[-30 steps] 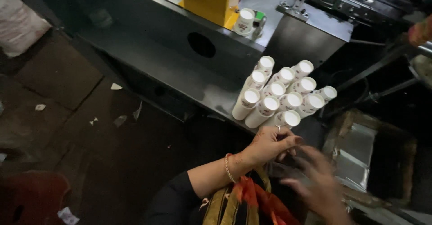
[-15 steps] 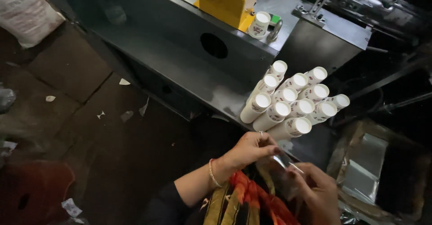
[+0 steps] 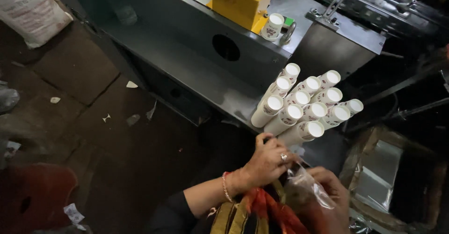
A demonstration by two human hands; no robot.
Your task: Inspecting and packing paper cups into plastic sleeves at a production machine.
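Note:
Several tall stacks of white paper cups stand bundled together on the grey metal machine ledge, leaning toward me. My left hand, with a ring and a bracelet, reaches forward just below the nearest stack and pinches the edge of a clear plastic bag. My right hand grips the same crinkled bag from the right, partly hidden behind it. Red and yellow cloth hangs under my arms.
A yellow box and a single cup sit on the machine top. A round hole opens in the machine's side. A white sack lies at far left, an open carton at right, paper scraps on the dark floor.
The view has shifted so the cup stacks sit lower and closer. My hands have come together on the clear plastic bag below the stacks.

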